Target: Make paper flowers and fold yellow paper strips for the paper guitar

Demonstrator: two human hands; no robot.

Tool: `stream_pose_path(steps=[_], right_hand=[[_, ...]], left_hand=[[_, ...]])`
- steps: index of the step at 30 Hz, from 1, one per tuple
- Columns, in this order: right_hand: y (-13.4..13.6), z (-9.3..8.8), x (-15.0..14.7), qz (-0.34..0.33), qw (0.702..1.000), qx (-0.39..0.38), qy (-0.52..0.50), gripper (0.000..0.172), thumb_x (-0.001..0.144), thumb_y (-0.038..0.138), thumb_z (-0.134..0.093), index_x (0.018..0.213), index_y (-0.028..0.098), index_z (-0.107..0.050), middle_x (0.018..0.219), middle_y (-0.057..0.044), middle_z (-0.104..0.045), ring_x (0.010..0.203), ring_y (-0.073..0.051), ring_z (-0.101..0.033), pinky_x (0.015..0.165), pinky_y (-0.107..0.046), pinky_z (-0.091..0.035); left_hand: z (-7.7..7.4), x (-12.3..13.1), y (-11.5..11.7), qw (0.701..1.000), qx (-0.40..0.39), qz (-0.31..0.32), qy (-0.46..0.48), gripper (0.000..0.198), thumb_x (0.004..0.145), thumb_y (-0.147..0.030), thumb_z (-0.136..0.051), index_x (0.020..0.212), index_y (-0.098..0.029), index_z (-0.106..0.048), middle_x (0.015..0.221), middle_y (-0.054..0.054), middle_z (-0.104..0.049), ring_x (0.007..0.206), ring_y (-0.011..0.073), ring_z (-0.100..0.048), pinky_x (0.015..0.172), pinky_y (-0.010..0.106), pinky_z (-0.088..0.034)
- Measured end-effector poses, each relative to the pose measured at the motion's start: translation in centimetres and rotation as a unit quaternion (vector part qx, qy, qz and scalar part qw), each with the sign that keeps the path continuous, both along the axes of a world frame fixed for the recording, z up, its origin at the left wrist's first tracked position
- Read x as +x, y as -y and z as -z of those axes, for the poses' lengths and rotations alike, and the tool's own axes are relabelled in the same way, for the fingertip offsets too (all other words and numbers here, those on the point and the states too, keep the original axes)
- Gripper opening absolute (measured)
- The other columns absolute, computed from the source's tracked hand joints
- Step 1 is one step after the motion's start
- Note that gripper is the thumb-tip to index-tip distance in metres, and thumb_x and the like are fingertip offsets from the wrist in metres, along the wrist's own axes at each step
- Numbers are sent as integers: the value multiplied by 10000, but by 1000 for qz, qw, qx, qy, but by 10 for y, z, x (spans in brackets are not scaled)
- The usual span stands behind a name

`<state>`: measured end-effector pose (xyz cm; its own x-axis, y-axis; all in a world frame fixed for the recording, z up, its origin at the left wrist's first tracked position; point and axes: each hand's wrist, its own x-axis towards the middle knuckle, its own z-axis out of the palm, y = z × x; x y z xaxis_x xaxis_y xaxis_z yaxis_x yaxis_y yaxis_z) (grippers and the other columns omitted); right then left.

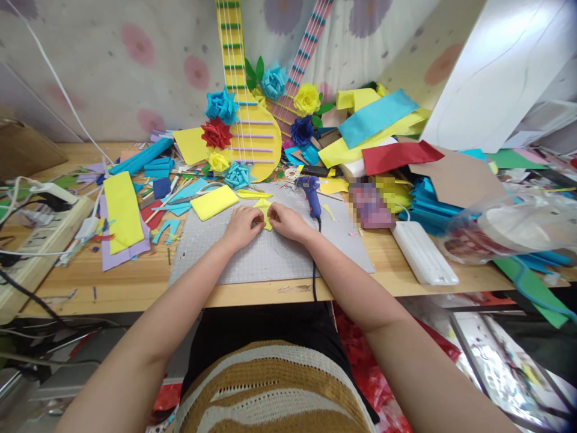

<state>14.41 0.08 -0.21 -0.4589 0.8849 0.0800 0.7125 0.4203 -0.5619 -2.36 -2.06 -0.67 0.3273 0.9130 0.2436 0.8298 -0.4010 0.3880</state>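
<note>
My left hand (246,227) and my right hand (286,221) meet over the grey cutting mat (243,264). Between them is a small piece of yellow paper (267,216), its edges pinched by the fingers of both hands. Part of this piece is hidden behind my fingertips. A folded yellow strip (214,202) lies just left of my left hand, and a thin yellow strip (253,194) is beyond the hands. To the right of my right hand a blue glue gun (309,193) rests on the mat, its black cord running over the table's front edge.
A yellow paper guitar (256,135) with paper flowers leans at the back. Scissors (198,195) lie among scraps on the left. Coloured paper (378,117) is heaped at the right, near a white power bank-like box (424,252) and a clear plastic bag (509,228).
</note>
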Motion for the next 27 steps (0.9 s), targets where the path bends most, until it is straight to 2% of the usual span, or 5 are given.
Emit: stream_pose_path(steps=[8, 27], right_hand=[[0, 1, 0, -3, 1000, 3, -2, 181, 761, 154, -456, 920, 187, -535, 908, -29, -629, 765, -140, -540, 645, -249, -364], [1, 0, 0, -12, 1000, -5, -7, 189, 753, 138, -453, 913, 186, -542, 922, -33, -627, 778, -139, -541, 652, -246, -367]], left_hand=[[1, -1, 0, 1000, 0, -5, -7, 105, 794, -284, -574, 801, -209, -647, 841, 40, -646, 907, 219, -504, 828, 372, -362], [2, 1, 6, 999, 10, -25, -23, 179, 731, -360, -615, 820, -207, -639, 886, 50, -597, 969, 240, -479, 888, 388, -342]])
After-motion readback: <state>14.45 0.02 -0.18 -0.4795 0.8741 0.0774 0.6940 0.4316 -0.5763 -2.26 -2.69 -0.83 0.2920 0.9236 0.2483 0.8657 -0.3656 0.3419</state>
